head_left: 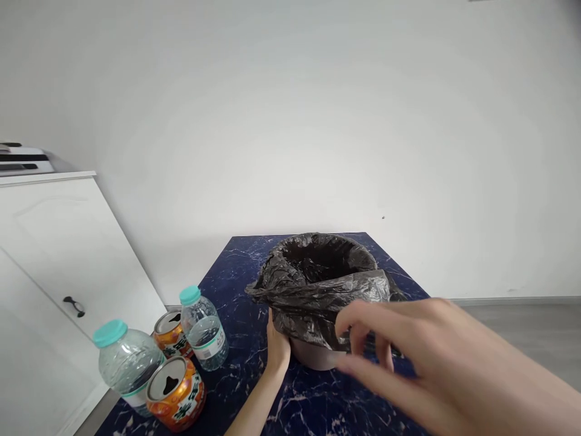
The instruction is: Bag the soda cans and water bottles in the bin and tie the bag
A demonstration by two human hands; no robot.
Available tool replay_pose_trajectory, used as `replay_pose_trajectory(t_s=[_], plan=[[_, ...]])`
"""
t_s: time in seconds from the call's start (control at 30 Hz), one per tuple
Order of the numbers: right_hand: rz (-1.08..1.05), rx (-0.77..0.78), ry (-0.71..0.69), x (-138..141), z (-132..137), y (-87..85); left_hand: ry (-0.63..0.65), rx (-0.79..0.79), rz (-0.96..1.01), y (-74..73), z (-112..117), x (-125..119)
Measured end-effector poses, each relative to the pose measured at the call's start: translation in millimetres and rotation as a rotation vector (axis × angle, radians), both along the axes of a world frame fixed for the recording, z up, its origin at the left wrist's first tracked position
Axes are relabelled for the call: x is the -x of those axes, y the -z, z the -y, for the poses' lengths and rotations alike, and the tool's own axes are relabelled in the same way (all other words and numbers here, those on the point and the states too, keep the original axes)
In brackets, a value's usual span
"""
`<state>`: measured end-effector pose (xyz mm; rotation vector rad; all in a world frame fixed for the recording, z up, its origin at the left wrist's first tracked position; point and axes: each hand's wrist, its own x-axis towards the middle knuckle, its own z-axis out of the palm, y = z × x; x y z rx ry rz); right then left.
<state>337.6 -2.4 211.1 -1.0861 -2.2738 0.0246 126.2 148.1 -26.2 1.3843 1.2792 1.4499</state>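
1. Facing the far edge of a dark blue, white-veined table (304, 406) and a plain pale wall (318, 121) beyond.
2. Working at a light-coloured bin (313, 358), standing between the table's left and right edges, with a creased black bag (313, 297) lining the inside and drooping over the rim.
3. Resting the left hand (278, 348) against the bin's left side; not telling whether grasping, with fingers hidden beneath the bag.
4. Holding the right hand (385, 336) released, fingers spread and bent, before the bag's near right part; not telling whether touching.
5. Seeing, along the table's left edge, a larger clear bottle (129, 363), a smaller clear bottle (207, 334), and two orange cans (176, 393) with opened tops.
6. Passing leftward beyond that edge to a white cabinet (68, 254) with a dark handle (74, 307).
7. Looking past the right edge to grey floor (521, 333) and skirting (517, 301).
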Motion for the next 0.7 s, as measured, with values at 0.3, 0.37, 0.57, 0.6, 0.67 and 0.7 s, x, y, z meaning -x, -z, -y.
replay_pose_trajectory(t_s=[0.3, 0.37, 0.57, 0.6, 0.67, 0.7], plan=[[-0.076, -0.074, 0.115, -15.9, -25.0, 5.8, 0.020, 0.072, 0.104, 6.1, -0.6, 0.4], [-0.025, -0.045, 0.123, -16.8, -27.3, 9.6, 0.022, 0.077, 0.112, 5.8, -0.3, 0.6], [0.079, 0.085, 0.074, -18.3, -15.1, 12.2, 0.000, 0.066, 0.125, -2.8, 6.2, -0.7], [0.086, 0.114, 0.076, -19.2, -11.7, 10.7, -0.005, 0.061, 0.129, -4.6, 7.4, -1.0], [0.053, 0.154, 0.088, -20.9, -6.3, 5.9, -0.016, 0.052, 0.135, -7.8, 9.3, -1.3], [0.004, 0.158, 0.102, -21.4, -5.0, 2.9, -0.022, 0.049, 0.136, -9.1, 9.9, -1.3]])
